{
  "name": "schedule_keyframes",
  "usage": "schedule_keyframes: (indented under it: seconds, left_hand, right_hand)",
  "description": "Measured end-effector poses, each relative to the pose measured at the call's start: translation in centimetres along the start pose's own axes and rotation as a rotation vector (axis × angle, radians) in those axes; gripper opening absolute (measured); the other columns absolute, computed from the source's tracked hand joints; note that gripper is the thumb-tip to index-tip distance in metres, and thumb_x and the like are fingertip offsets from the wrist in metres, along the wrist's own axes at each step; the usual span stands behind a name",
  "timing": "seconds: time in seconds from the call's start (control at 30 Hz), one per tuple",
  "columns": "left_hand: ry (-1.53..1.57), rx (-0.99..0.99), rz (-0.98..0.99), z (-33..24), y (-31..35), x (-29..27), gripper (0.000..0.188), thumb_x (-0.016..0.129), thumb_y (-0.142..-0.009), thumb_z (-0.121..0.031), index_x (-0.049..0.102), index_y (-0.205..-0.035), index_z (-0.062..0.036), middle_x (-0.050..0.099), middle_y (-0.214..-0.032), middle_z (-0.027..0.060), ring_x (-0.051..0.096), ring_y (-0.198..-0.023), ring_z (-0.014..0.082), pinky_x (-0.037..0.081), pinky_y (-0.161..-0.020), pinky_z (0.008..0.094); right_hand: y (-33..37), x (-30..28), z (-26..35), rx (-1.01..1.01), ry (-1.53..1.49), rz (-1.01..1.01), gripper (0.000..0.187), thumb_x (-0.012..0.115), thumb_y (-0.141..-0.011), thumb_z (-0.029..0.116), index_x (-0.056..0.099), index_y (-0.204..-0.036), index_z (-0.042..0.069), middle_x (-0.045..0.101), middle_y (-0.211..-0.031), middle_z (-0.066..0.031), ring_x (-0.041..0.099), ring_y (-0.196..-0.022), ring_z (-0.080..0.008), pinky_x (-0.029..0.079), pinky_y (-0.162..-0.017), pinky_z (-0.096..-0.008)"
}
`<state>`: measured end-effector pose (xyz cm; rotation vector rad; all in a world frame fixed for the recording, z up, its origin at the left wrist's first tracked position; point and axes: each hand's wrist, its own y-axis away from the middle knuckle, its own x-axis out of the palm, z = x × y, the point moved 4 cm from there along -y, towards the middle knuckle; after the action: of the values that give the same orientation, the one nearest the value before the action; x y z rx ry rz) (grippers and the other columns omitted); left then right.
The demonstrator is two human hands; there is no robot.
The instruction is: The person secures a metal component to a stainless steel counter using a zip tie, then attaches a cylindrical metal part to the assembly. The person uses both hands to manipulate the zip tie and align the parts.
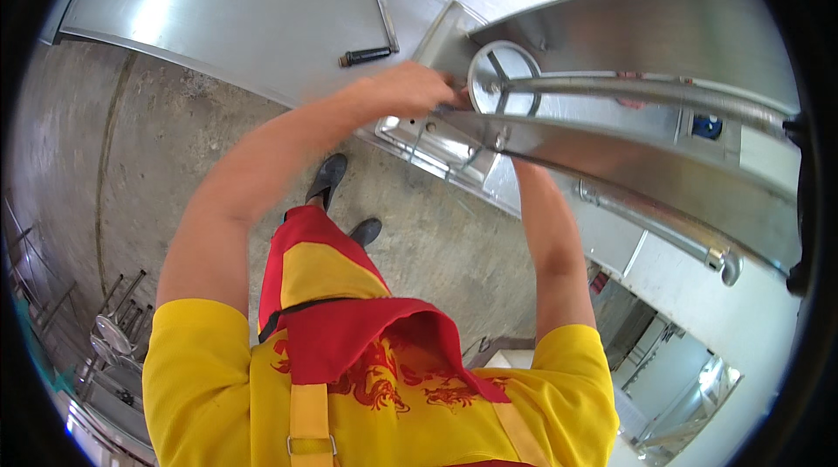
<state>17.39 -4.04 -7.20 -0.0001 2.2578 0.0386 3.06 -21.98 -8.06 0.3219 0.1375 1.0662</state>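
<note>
My left hand (415,87), slightly blurred, reaches to the near-left side of a round metal disc (525,100). Its fingers look curled, and what they hold, if anything, is hidden. A long metal rod (646,90) meets the disc at its centre and runs off to the right between two long steel panels. My right forearm (550,223) goes up beneath the nearer panel (611,157), which hides that hand. Just below my left hand, a shiny steel housing (436,146) sits at the table edge.
On the steel table (236,26) lies a crank with a black grip (365,57). The farther steel panel (663,35) stands upright at the right. A pipe with an elbow end (659,227) runs alongside. Metal racks (113,336) stand on the concrete floor (188,118) at left.
</note>
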Motion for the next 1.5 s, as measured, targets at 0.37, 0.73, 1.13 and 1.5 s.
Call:
schedule_keyframes:
  seconds: [0.37, 0.73, 1.13, 1.5]
  left_hand:
    - [-0.282, 0.006, -0.224, 0.4, -0.5, -0.5, 0.032, 0.058, -0.093, -0.022, 0.064, -0.125, -0.0171, 0.066, -0.115, 0.0107, 0.066, -0.101, 0.0308, 0.057, -0.074, 0.0430]
    - [-0.311, -0.237, -0.217, -0.5, 3.2, 0.4, 0.028, 0.059, -0.095, -0.026, 0.064, -0.116, -0.0074, 0.069, -0.100, 0.0147, 0.067, -0.097, 0.0325, 0.056, -0.074, 0.0434]
    - [0.333, -0.982, -0.285, -3.1, 7.6, 4.8, 0.050, 0.057, -0.096, -0.046, 0.074, -0.102, 0.0005, 0.074, -0.100, 0.0191, 0.071, -0.096, 0.0376, 0.054, -0.083, 0.0497]
    - [1.172, -1.016, -0.480, -13.9, 22.9, 20.5, 0.055, 0.050, -0.102, -0.051, 0.053, -0.067, -0.0079, 0.051, -0.056, 0.0057, 0.047, -0.038, 0.0166, 0.038, -0.036, 0.0332]
  right_hand:
    - [-1.1, 7.0, 4.3, 0.040, -0.364, 0.222, 0.035, 0.061, -0.096, 0.031, 0.066, -0.112, 0.000, 0.066, -0.112, -0.0156, 0.062, -0.105, -0.0222, 0.051, -0.092, -0.0342]
    - [0.7, 0.5, 0.1, -0.194, 0.281, 0.021, 0.044, 0.068, -0.090, 0.027, 0.063, -0.120, -0.005, 0.065, -0.122, -0.0176, 0.064, -0.109, -0.0312, 0.052, -0.096, -0.0404]
    - [19.8, 2.0, -1.2, -0.491, 0.774, -0.649, 0.015, 0.070, -0.086, 0.004, 0.068, -0.100, 0.001, 0.065, -0.101, -0.0098, 0.062, -0.097, -0.0242, 0.049, -0.082, -0.0342]
    - [15.9, 12.2, -9.7, 0.302, -0.047, -0.076, 0.034, 0.056, -0.103, 0.031, 0.065, -0.114, 0.000, 0.068, -0.102, -0.0082, 0.064, -0.084, -0.0175, 0.054, -0.073, -0.0319]
